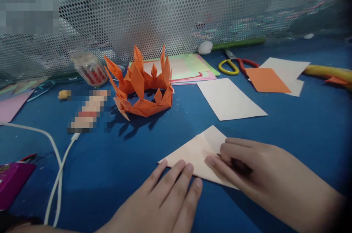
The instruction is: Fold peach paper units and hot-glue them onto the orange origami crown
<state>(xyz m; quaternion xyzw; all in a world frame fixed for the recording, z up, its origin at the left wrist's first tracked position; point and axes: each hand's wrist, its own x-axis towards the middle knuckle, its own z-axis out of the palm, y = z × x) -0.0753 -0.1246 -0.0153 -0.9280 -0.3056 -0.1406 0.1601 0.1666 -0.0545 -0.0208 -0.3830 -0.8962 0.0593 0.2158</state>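
Observation:
A pale peach sheet of paper (194, 150), folded into a triangle, lies on the blue table near me. My left hand (162, 200) rests flat on its near left edge, fingers stretched out together. My right hand (247, 167) lies on the sheet's right part, fingers curled and pressing on a fold. Behind the sheet stands an orange folded-paper crown (141, 86) with several upright points.
A white sheet (229, 99), an orange sheet (266, 80) on more white paper, yellow-and-red scissors (233, 65) and a stack of coloured paper (187, 67) lie at the back. A small jar (89, 68), white cables (59, 167) and a magenta object (12, 181) are left. A perforated screen (165, 9) bounds the back.

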